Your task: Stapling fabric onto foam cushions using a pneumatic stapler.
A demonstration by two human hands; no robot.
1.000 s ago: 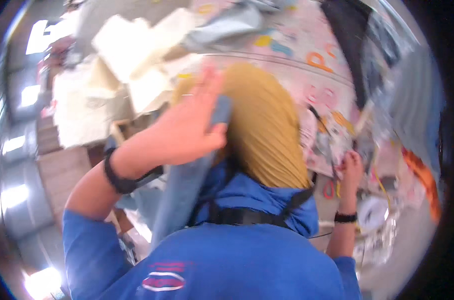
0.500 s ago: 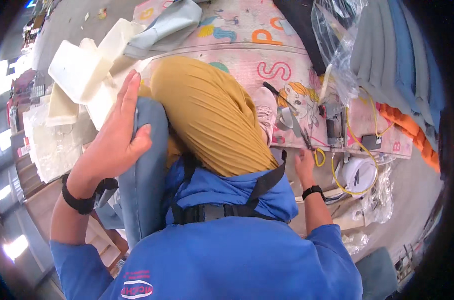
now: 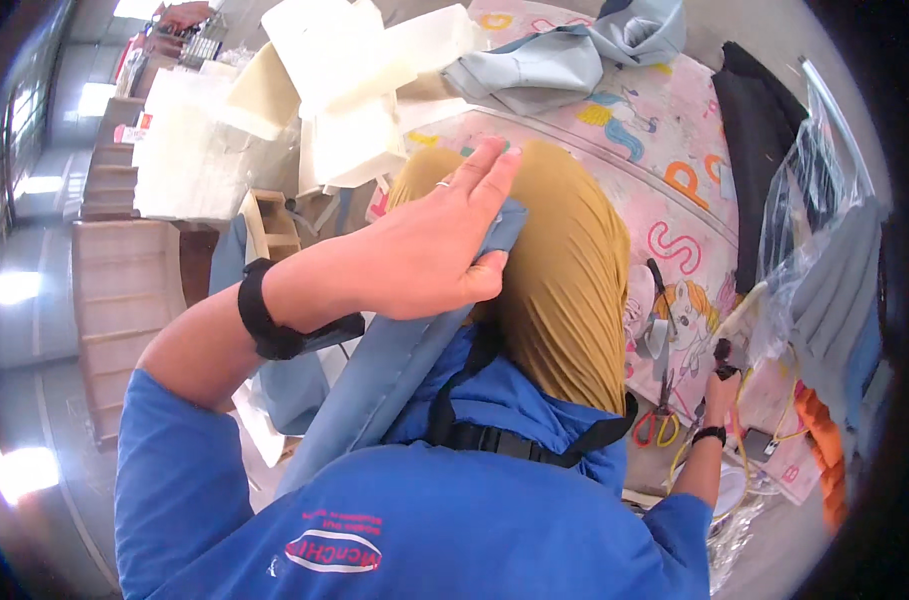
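Observation:
My left hand (image 3: 429,250) lies with its fingers stretched out along a long blue-grey fabric-covered piece (image 3: 384,370), which slants across my lap beside my mustard-trousered knee. At the right, my right hand (image 3: 719,395) is closed around a dark tool (image 3: 726,362) that looks like an air staple gun; the fingers partly hide it. Scissors (image 3: 657,425) with one red and one yellow handle rest just left of that hand. A yellow hose (image 3: 682,455) loops close to the wrist.
White foam blocks (image 3: 349,140) are piled at the far left, near light blue fabric (image 3: 534,75). A pink patterned mat (image 3: 614,165) covers the floor ahead. Right are clear plastic (image 3: 809,190), orange fabric (image 3: 819,440) and a phone (image 3: 759,444). A wooden frame (image 3: 124,310) stands left.
My right hand has left the scissors' handles and moved right, closing on the dark tool. The view has turned, and my left hand still lies along the fabric-covered piece.

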